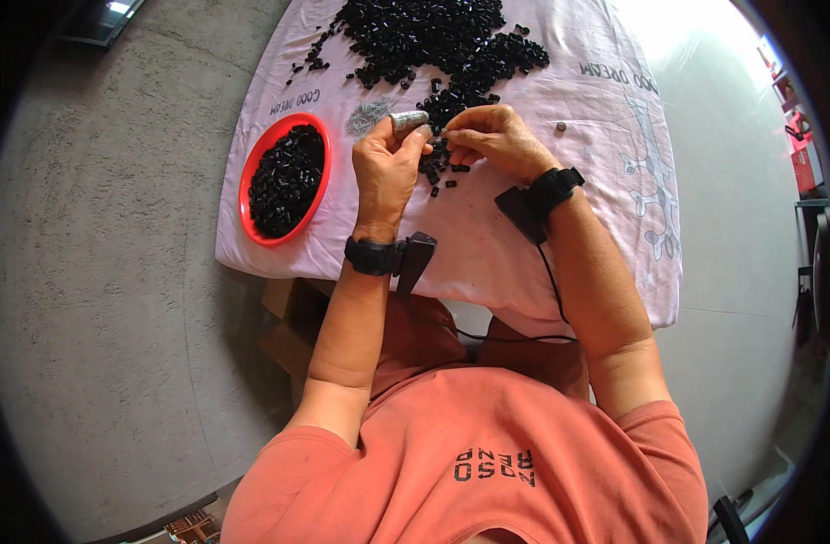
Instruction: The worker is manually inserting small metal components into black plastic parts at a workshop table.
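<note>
The step in hand looks, as far as I can judge, like close fingertip work on one small part at a time. The left hand (383,172) and right hand (510,145) meet just above the middle of the frame, over a loose scatter of glossy black pieces (438,170). The next move would seem to call for a light, steady pinch and careful alignment of the fingertips.

On the left hand, the thumb and index finger are drawn together; a silvery-grey finger sleeve (410,120) appears to be worn on the index, pointing toward the right hand. On the right hand, the thumb and index tips are also pinched together, just beside the left fingertips, with the other fingers curled beneath. Whether a piece or a pin is clamped in either pinch I cannot tell: it is too small and the black pieces behind confuse it.

More black pieces lie in a large heap (424,41) at the top of the frame, trailing down to the hands, and others fill a red bowl (268,241) at left of centre. A small pile of thin silvery pins (368,115) lies just upper left of the left hand. All rest on a bench (488,258) covered in pink cloth.
</note>
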`<state>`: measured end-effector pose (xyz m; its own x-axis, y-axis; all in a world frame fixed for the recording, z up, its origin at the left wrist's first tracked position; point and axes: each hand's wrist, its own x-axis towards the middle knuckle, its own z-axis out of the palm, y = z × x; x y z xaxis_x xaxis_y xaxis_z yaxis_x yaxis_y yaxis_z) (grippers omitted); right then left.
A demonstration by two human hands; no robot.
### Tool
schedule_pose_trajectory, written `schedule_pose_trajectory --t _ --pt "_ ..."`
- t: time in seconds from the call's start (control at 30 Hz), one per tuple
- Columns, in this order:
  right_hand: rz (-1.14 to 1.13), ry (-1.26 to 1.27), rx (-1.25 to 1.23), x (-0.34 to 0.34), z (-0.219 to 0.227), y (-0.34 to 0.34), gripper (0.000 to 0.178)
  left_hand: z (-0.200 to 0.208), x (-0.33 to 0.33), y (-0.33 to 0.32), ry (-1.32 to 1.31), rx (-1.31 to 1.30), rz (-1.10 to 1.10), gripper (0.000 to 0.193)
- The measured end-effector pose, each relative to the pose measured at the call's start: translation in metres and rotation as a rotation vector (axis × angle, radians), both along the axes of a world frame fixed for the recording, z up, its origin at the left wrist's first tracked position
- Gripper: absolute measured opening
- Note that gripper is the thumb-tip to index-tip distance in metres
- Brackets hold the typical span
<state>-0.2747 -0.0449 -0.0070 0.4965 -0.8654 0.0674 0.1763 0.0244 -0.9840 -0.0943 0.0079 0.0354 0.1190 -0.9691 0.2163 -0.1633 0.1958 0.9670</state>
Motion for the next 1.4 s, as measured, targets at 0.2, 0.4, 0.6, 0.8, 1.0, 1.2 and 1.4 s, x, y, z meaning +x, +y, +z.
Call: schedule_pose_trajectory --t 0.2,0.4,0.6,0.8,1.0,1.2,1.4 --pt "0.022 -0.024 0.022 0.002 0.001 0.002 0.018 -0.008 -0.005 -0.006 0.034 0.010 0.029 0.013" --pt "0.028 -0.025 0.013 0.002 -0.001 0.001 0.017 -0.009 -0.010 -0.003 0.000 0.033 0.042 0.012" --pt "0.020 -0.010 0.016 0.003 0.000 0.002 0.019 -0.014 -0.009 -0.006 -0.123 -0.035 0.081 0.011" --pt "0.032 -0.059 0.049 0.007 -0.003 0.002 0.019 -0.016 -0.009 -0.008 -0.216 -0.090 0.114 0.012" --pt "0.020 -0.076 0.061 0.007 -0.001 0.003 0.018 -0.018 -0.007 -0.009 -0.210 -0.094 0.112 0.013" --pt "0.011 -0.068 0.078 0.007 0.002 0.005 0.017 -0.017 -0.006 -0.009 -0.159 -0.071 0.082 0.012" --pt "0.018 -0.083 0.092 0.007 0.003 0.006 0.016 -0.014 -0.004 -0.010 -0.163 -0.040 0.064 0.011"
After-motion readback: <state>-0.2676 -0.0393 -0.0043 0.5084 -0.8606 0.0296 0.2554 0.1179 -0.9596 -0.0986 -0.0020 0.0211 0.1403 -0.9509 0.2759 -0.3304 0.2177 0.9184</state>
